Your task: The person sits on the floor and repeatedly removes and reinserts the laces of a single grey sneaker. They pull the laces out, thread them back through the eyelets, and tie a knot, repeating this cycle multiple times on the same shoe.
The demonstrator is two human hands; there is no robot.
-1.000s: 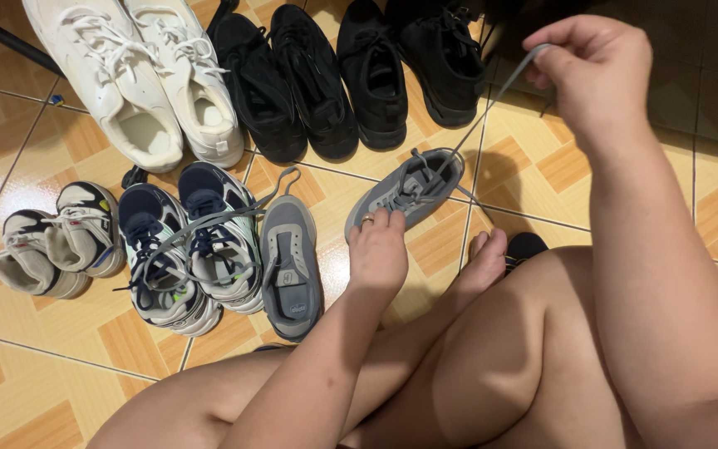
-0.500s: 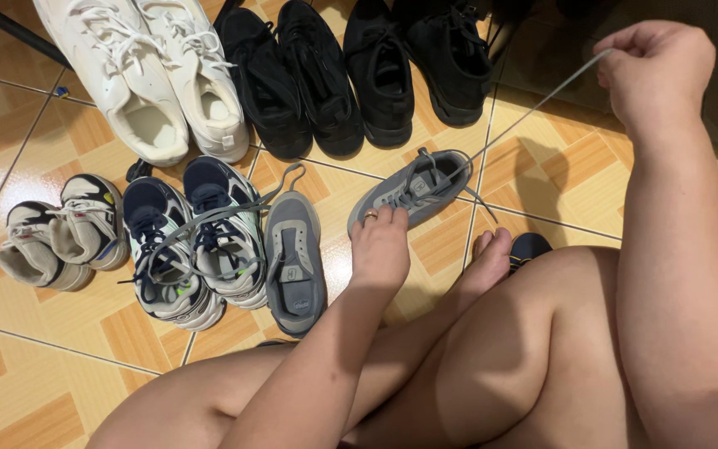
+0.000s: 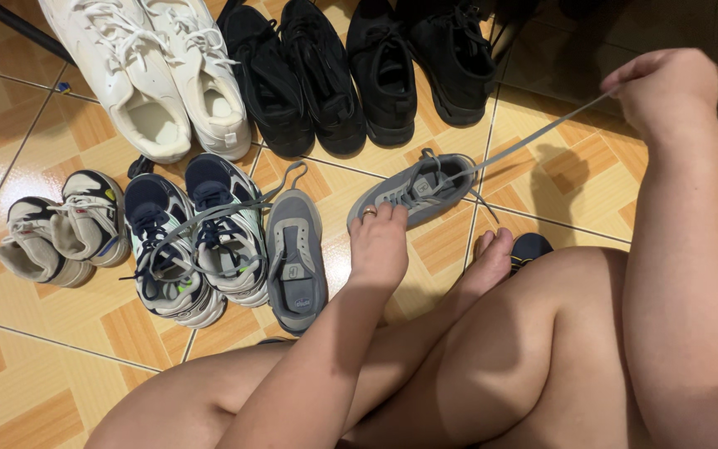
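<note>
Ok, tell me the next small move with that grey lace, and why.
Probably keep drawing the grey lace out to the right with the right hand while the left hand pins the grey shoe. The lace runs taut from the shoe's eyelets to the pinching fingers, and more of it is threaded across the shoe, so it is not free.

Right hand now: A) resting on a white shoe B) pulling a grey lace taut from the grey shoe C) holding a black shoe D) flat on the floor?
B: the right hand pinches the grey lace, stretched straight from the grey shoe that the left hand steadies.
</note>
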